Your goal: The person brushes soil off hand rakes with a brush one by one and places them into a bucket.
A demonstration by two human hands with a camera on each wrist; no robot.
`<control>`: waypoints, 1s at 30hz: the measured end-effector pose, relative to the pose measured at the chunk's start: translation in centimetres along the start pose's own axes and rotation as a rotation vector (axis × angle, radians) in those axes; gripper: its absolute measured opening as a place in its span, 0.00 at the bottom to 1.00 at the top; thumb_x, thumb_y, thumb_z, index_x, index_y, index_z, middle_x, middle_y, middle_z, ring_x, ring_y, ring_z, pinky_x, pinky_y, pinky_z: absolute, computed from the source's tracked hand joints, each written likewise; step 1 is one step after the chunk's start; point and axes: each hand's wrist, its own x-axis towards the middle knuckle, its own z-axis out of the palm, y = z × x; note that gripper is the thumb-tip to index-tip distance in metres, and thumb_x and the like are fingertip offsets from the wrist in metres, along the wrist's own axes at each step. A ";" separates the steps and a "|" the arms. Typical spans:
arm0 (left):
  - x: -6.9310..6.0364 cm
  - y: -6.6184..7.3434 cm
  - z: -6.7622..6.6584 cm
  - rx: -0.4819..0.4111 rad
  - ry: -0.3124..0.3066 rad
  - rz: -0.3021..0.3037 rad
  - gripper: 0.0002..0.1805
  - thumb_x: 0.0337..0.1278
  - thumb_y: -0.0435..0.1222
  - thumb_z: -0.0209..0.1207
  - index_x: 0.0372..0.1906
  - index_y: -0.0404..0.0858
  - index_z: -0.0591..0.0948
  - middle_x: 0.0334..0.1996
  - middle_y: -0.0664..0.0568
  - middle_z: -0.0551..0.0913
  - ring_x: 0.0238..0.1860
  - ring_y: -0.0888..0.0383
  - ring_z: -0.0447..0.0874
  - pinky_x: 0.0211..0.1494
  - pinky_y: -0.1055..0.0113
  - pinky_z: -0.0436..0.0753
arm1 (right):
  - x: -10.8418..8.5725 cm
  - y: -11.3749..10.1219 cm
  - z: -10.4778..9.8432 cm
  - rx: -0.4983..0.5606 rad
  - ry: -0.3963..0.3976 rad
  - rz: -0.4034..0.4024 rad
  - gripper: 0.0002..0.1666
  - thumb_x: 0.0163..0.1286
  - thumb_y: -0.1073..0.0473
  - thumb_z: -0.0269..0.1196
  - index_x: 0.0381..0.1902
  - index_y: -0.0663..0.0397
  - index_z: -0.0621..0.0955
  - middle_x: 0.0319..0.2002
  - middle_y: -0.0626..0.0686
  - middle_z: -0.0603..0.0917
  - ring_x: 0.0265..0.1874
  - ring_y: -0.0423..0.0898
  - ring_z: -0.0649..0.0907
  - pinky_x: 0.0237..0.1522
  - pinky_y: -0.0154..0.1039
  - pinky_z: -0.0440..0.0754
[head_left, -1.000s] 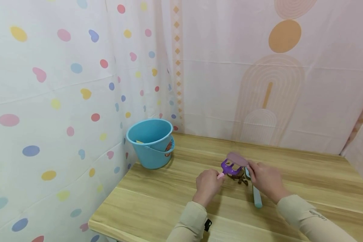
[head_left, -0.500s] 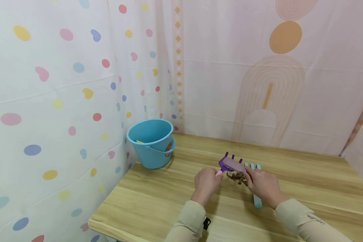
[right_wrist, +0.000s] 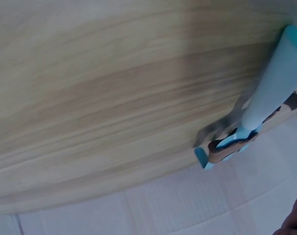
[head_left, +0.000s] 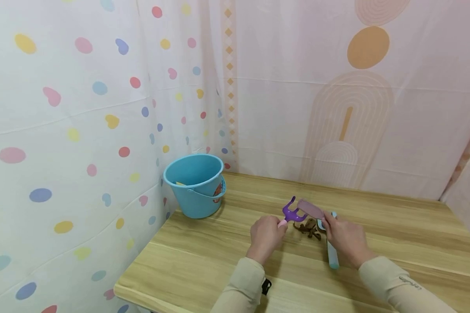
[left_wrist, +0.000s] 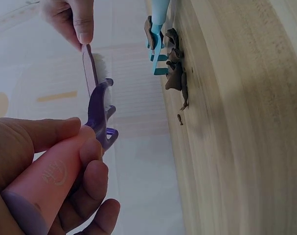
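Note:
My left hand [head_left: 267, 237] grips the pink handle [left_wrist: 55, 171] of a small hand rake, its purple tined head [head_left: 293, 216] raised above the table. Between thumb and fingers, my right hand [head_left: 346, 239] pinches one end of a flat mauve brush [head_left: 310, 209]. Its pale bristles [left_wrist: 101, 66] face the purple tines, and the brush lies against or very near them. Below are dark brown clumps [head_left: 309, 229] on the tabletop. A light blue hand rake [right_wrist: 275, 83] lies beside them, a brown piece [right_wrist: 236, 149] on its tines; in the head view my right hand partly covers it.
A blue bucket [head_left: 197, 202] with a handle stands at the back left of the wooden table [head_left: 203, 261]; something yellow shows inside. Patterned curtains [head_left: 274, 121] hang behind and to the left. A black strap [head_left: 266, 287] lies near my left sleeve.
The brush has passed down over the purple rake head and back out to its right-hand tines. The purple rake has turned and shifted slightly left. The bucket has stayed put.

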 end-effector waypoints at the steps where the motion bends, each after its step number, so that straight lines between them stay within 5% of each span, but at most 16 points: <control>1: 0.1 0.0 0.0 0.003 -0.002 0.006 0.23 0.66 0.47 0.60 0.14 0.47 0.75 0.10 0.59 0.67 0.14 0.62 0.65 0.20 0.68 0.64 | 0.0 0.2 0.0 0.002 0.009 -0.004 0.15 0.62 0.60 0.68 0.46 0.60 0.82 0.12 0.49 0.64 0.06 0.41 0.60 0.06 0.38 0.58; 5: 0.5 0.1 0.0 0.017 -0.012 0.016 0.22 0.66 0.47 0.60 0.14 0.47 0.75 0.11 0.59 0.68 0.14 0.61 0.65 0.21 0.67 0.65 | 0.2 1.0 0.2 -0.012 0.040 -0.005 0.16 0.61 0.61 0.68 0.46 0.60 0.80 0.14 0.52 0.68 0.07 0.45 0.65 0.05 0.40 0.61; 8: 0.7 0.0 0.0 0.043 -0.013 0.010 0.23 0.66 0.47 0.60 0.13 0.47 0.74 0.11 0.58 0.69 0.15 0.61 0.67 0.22 0.66 0.66 | 0.5 1.4 -0.1 -0.023 0.028 0.067 0.15 0.64 0.61 0.66 0.47 0.62 0.80 0.16 0.56 0.72 0.08 0.48 0.68 0.06 0.43 0.64; 17: 1.9 -0.8 -0.9 0.246 -0.019 0.021 0.26 0.68 0.50 0.57 0.13 0.45 0.72 0.14 0.55 0.72 0.17 0.58 0.71 0.21 0.64 0.71 | 1.3 1.5 -1.5 0.044 -0.166 0.327 0.17 0.73 0.56 0.57 0.52 0.62 0.80 0.26 0.62 0.82 0.15 0.54 0.78 0.11 0.50 0.70; 22: 2.3 -1.9 -1.3 0.340 -0.012 0.106 0.28 0.69 0.47 0.57 0.10 0.46 0.67 0.12 0.56 0.68 0.15 0.61 0.67 0.18 0.66 0.69 | 1.6 0.5 -1.6 0.113 -0.240 0.466 0.20 0.75 0.53 0.54 0.55 0.62 0.81 0.35 0.64 0.86 0.24 0.56 0.82 0.18 0.53 0.73; 30: 2.8 -3.8 -2.1 0.549 0.092 0.319 0.23 0.58 0.41 0.64 0.10 0.46 0.71 0.10 0.58 0.67 0.13 0.63 0.63 0.15 0.66 0.69 | 0.5 -0.9 -2.1 0.264 -0.225 0.667 0.16 0.77 0.55 0.53 0.42 0.60 0.83 0.24 0.54 0.81 0.20 0.50 0.76 0.20 0.47 0.70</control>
